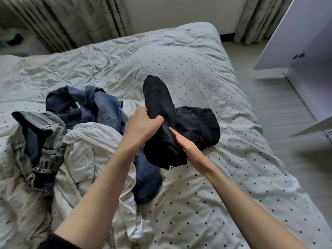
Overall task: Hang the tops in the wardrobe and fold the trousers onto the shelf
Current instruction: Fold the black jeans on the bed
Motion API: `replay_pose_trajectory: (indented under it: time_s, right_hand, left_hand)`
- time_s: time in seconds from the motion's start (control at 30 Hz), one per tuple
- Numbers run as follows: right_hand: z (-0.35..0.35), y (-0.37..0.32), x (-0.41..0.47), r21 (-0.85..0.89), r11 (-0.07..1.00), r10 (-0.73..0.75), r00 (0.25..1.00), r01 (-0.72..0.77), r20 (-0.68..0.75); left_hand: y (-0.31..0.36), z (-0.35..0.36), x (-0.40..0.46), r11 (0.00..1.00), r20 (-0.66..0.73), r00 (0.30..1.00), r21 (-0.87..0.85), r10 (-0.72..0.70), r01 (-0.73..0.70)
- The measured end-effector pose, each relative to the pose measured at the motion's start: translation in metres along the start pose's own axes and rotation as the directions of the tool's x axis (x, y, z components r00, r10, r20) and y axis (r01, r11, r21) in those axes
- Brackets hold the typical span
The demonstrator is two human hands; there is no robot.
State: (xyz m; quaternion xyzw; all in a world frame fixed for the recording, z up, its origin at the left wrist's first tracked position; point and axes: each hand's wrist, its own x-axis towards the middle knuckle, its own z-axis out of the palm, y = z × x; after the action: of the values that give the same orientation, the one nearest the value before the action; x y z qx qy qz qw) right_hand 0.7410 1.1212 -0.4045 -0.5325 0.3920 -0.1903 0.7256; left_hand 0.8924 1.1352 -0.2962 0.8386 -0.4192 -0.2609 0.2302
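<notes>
Black trousers [195, 123] lie partly folded on the bed, one leg raised in a loop. My left hand [142, 124] grips that raised leg from the left. Against the fabric's right side my right hand [183, 142] presses with straight fingers. Blue jeans [100, 105] lie crumpled to the left, and part of them runs under my left forearm. A faded grey-blue pair of jeans [39, 141] sits in a heap at the far left. A white garment [93, 144] is bunched between the jeans.
The bed [233, 186] has a white quilt with black dots. An open white wardrobe door [291, 36] stands at the right above grey floor. Patterned curtains [75, 20] hang behind the bed.
</notes>
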Motion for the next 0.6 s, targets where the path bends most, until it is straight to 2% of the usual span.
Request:
replay_pose_trajectory:
  time_s: [0.07,0.13,0.17,0.23,0.27,0.33,0.4,0.43,0.5,0.53,0.6]
  right_hand:
    - [-0.022,0.002,-0.001,0.262,0.962,0.092,0.993,-0.07,-0.073]
    - [-0.054,0.009,-0.005,0.377,0.926,0.133,0.963,-0.036,-0.236]
    - [-0.068,0.012,-0.009,0.421,0.907,0.144,0.937,0.004,-0.319]
    - [-0.084,0.015,-0.016,0.461,0.883,0.148,0.884,0.084,-0.444]
    - [-0.105,0.022,-0.015,0.441,0.889,0.142,0.84,0.125,-0.524]
    - [-0.106,0.024,-0.019,0.306,0.94,0.091,0.753,0.151,-0.652]
    - [-0.104,0.029,-0.018,0.004,0.996,-0.053,0.658,0.085,-0.752]
    - [-0.102,0.036,-0.014,-0.207,0.978,-0.171,0.632,0.017,-0.756]
    - [-0.091,0.048,-0.003,-0.564,0.824,-0.396,0.653,-0.058,-0.645]
    - [-0.084,0.053,0.004,-0.664,0.743,-0.439,0.689,-0.083,-0.578]
    - [-0.079,0.068,0.02,-0.733,0.651,-0.374,0.758,-0.196,-0.534]
  left_hand:
    - [0.008,0.026,0.006,0.989,0.071,0.997,-0.146,-0.019,0.029]
    - [0.021,0.063,0.01,0.933,0.141,0.989,-0.359,0.03,0.023]
    - [0.026,0.081,0.011,0.929,0.165,0.982,-0.369,0.09,-0.023]
    - [0.024,0.111,0.012,0.959,0.255,0.929,-0.167,0.268,-0.231]
    - [0.03,0.141,0.019,0.931,0.367,0.863,-0.026,0.347,-0.363]
    - [0.014,0.16,0.026,0.791,0.505,0.783,0.278,0.363,-0.546]
    - [-0.001,0.177,0.045,0.671,0.505,0.797,0.469,0.33,-0.575]
    - [-0.006,0.187,0.055,0.64,0.494,0.811,0.52,0.315,-0.565]
    - [-0.015,0.203,0.07,0.598,0.448,0.83,0.58,0.333,-0.553]
    - [-0.019,0.207,0.075,0.584,0.424,0.832,0.593,0.358,-0.554]
    - [-0.029,0.216,0.091,0.595,0.382,0.841,0.594,0.384,-0.542]
